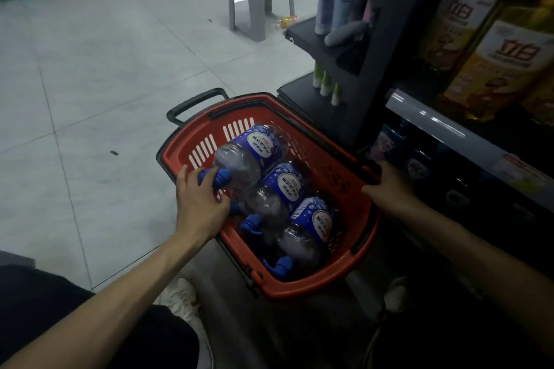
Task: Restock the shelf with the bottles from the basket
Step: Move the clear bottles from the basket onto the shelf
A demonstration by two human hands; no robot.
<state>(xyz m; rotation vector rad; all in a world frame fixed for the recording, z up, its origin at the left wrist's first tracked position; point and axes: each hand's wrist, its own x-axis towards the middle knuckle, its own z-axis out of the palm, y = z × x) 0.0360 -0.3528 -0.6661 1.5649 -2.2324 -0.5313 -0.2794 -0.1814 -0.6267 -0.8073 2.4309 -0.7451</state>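
While the red basket [302, 287] sat on the tiled floor [120, 75] just beside the shelf [434, 121], three bottles [280, 189] lay in it on their sides, blue caps toward the person. Seen from the head, the left hand [199, 204] had its fingers curled round the cap end of the farthest bottle [251, 150] — the right hand [386, 187] gripped the basket's right rim.

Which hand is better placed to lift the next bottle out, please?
Left: the left hand grips the far bottle by its blue handle, while the right hand holds the basket rim.
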